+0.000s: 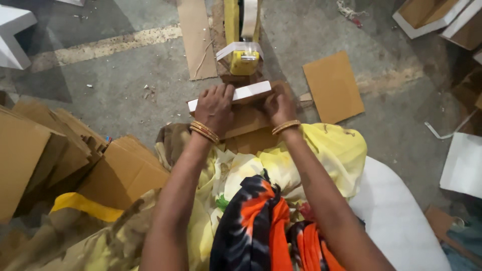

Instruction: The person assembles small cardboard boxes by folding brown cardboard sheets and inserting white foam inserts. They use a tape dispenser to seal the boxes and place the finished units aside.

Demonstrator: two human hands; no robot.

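I sit on the floor and hold a shallow cardboard box part (244, 93), white on its edge and brown inside, in front of my lap. My left hand (215, 107) grips its left end from above. My right hand (279, 105) presses on its right end. Right behind the box stands a yellow tape dispenser (243, 35) with a strip of white tape hanging at its front. Both wrists carry gold bangles.
Stacks of brown cardboard sheets (65, 155) lie at my left. A loose brown sheet (333, 86) lies on the concrete floor at the right, a narrow strip (196, 37) at the back. White box parts (464, 163) sit at the right edge and top right corner (427, 15).
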